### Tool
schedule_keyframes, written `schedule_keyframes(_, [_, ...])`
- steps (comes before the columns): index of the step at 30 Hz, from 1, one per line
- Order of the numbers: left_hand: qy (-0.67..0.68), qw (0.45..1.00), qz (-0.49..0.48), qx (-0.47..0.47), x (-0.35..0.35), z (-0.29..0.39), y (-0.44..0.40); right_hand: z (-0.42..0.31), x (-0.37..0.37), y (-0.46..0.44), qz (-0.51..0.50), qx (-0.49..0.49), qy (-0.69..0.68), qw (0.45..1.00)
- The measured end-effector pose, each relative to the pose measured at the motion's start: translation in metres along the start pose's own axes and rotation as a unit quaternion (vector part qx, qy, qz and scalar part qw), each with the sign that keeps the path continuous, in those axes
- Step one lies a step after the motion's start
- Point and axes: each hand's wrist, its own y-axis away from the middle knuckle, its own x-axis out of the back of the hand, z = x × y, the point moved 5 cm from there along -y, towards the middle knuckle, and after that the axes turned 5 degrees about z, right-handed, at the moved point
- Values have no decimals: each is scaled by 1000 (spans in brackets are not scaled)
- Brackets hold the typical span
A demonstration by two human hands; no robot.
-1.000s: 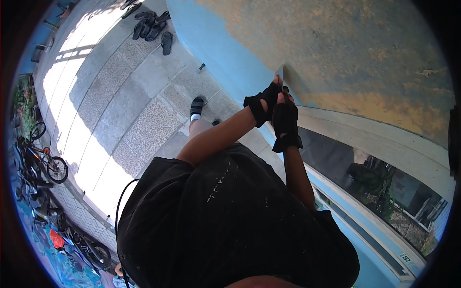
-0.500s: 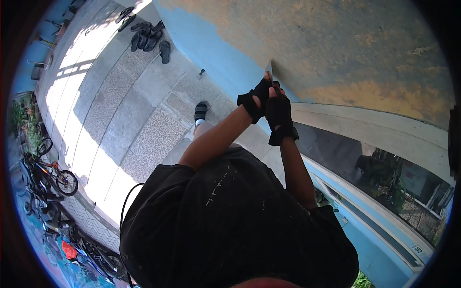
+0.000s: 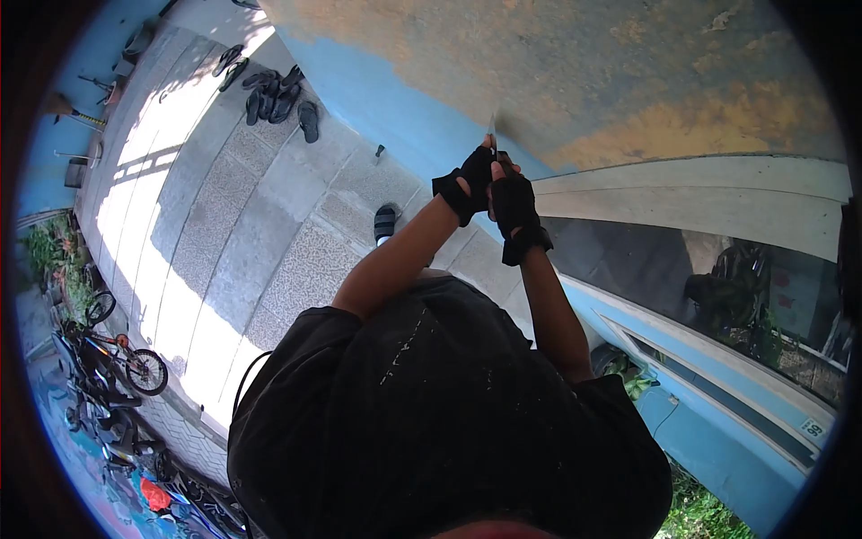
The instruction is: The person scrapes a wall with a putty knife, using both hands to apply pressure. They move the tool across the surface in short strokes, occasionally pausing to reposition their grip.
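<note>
Both of my hands wear black fingerless gloves and meet at the wall's surface. A scraper (image 3: 492,125) with a thin metal blade sticks out past the fingers, its edge against the wall (image 3: 611,81); the grip is mostly hidden. My left hand (image 3: 469,182) is closed around it on the left side. Close beside it, my right hand (image 3: 512,199) is closed on the same tool from the right, with its thumb pointing up along it. Light blue paint covers part of the wall; the rest shows bare patches of grey-brown and ochre.
A pale ledge (image 3: 682,184) runs below the wall patch, above a dark window pane (image 3: 620,251). Several dark sandals (image 3: 274,94) lie on the paved floor (image 3: 260,198). A small dark object (image 3: 380,150) lies near the wall base. Bicycles (image 3: 135,364) stand at the left.
My hands and the scraper have moved a little left along the wall, and the blade now appears more edge-on. The whole view has shifted slightly. Both hands keep their hold.
</note>
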Motion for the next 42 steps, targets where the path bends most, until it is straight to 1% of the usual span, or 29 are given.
schedule_keyframes(2, [-2, 999, 21, 26, 3, -3, 7, -13, 16, 19, -12, 7, -10, 1000])
schedule_keyframes(4, [-23, 998, -48, 39, 27, -9, 6, -20, 32, 40, -30, 11, -21, 999])
schedule_keyframes(5, [-70, 997, 15, 25, 18, -9, 28, -17, 40, 46, -34, -27, -41, 998])
schedule_keyframes(6, [-76, 997, 15, 24, 12, -14, 38, -15, 47, 53, -40, -64, -61, 995])
schedule_keyframes(7, [-141, 988, 60, -7, 10, -15, 46, -14, 52, 59, -54, -107, -107, 987])
schedule_keyframes(8, [-204, 973, 104, -38, 9, -16, 54, -13, 55, 63, -54, -104, -112, 987])
schedule_keyframes(10, [-238, 964, 108, -53, -2, -25, 64, -9, 59, 70, -37, -124, -163, 978])
schedule_keyframes(11, [-306, 936, 136, -105, -8, -27, 67, -4, 58, 70, -37, -122, -167, 978])
schedule_keyframes(13, [-405, 876, 171, -198, -9, -35, 64, 9, 51, 64, -42, -28, -54, 997])
schedule_keyframes(14, [-507, 785, 193, -300, -25, -37, 74, 19, 41, 62, -42, -26, -56, 997])
schedule_keyframes(16, [-600, 672, 239, -363, -38, -37, 83, 12, 27, 63, 40, 196, 35, 979])
schedule_keyframes(17, [-601, 671, 239, -364, -39, -36, 85, -1, 26, 69, 16, 220, 80, 972])
schedule_keyframes(18, [-591, 661, 260, -383, -40, -32, 87, -15, 27, 72, 18, 222, 80, 971])
schedule_keyframes(20, [-580, 650, 278, -405, -39, -23, 83, -27, 25, 71, -16, 80, -50, 995])
schedule_keyframes(21, [-574, 638, 250, -449, -34, -20, 78, -36, 25, 71, -14, 81, -50, 995])
schedule_keyframes(22, [-565, 626, 222, -490, -28, -17, 75, -38, 24, 72, -9, 27, -102, 994])
schedule_keyframes(23, [-566, 626, 221, -489, -36, -15, 78, -38, 21, 71, -4, -27, -153, 988])
schedule_keyframes(24, [-580, 602, 214, -505, -45, -14, 82, -36, 21, 68, -2, -28, -152, 988])
schedule_keyframes(25, [-592, 579, 207, -521, -52, -14, 85, -31, 22, 64, -24, -4, -51, 998])
schedule_keyframes(26, [-591, 584, 205, -518, -57, -13, 89, -30, 22, 63, -45, 18, 52, 997])
schedule_keyframes(28, [-621, 487, 163, -592, -75, -10, 100, -25, 21, 58, -46, -16, 21, 999])
schedule_keyframes(29, [-619, 491, 162, -591, -74, -9, 100, -21, 18, 57, -49, -49, -14, 997])
schedule_keyframes(30, [-607, 514, 170, -582, -73, -6, 98, -20, 14, 52, -47, -50, -12, 998])
schedule_keyframes(32, [-591, 545, 182, -566, -67, -5, 96, -14, 12, 51, -8, -82, -63, 995])
schedule_keyframes(34, [-597, 523, 149, -590, -67, -2, 95, -8, 15, 49, -9, -88, -24, 996])
schedule_keyframes(36, [-614, 515, 153, -578, -72, 1, 98, -15, 14, 47, -11, -86, 8, 996])
schedule_keyframes(37, [-632, 504, 154, -568, -76, 3, 100, -19, 16, 46, -7, -109, 9, 994])
schedule_keyframes(40, [-637, 507, 133, -565, -73, 6, 87, -24, 20, 39, -16, -131, -2, 991])
schedule_keyframes(42, [-618, 513, 149, -577, -74, 7, 83, -24, 21, 31, -32, -132, -13, 991])
